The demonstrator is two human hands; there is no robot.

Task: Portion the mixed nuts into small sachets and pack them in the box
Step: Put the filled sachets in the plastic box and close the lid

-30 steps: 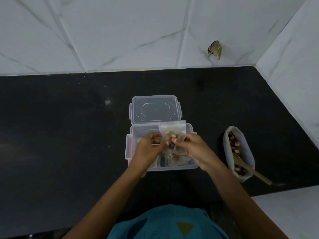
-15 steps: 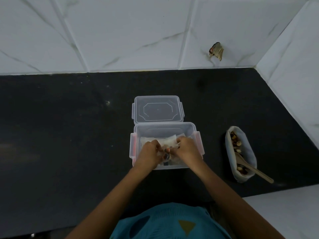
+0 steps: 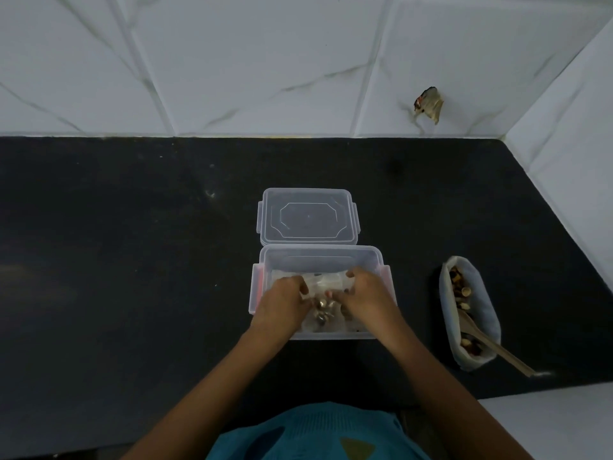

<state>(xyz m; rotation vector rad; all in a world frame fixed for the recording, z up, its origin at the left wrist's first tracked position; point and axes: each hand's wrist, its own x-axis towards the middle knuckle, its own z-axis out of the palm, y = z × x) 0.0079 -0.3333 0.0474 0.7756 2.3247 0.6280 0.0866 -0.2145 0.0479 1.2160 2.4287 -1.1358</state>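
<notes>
A clear plastic box (image 3: 318,257) stands open on the black counter, its lid (image 3: 308,215) lying flat just behind it. Both hands are down inside the box. My left hand (image 3: 282,302) and my right hand (image 3: 366,295) each pinch a side of a small clear sachet of nuts (image 3: 323,287) lying in the box. Other sachets lie under it, mostly hidden by my hands. To the right, a white bag of mixed nuts (image 3: 469,312) lies open with a wooden spoon (image 3: 491,345) resting in it.
White marble-look tiles form the back wall and the right wall. A small brown scrap (image 3: 428,102) sticks to the back wall. A white surface (image 3: 547,423) begins at the lower right. My teal garment shows at the bottom.
The sachet was held up above the box a second ago. Both hands have lowered it into the box and now hold it flat there.
</notes>
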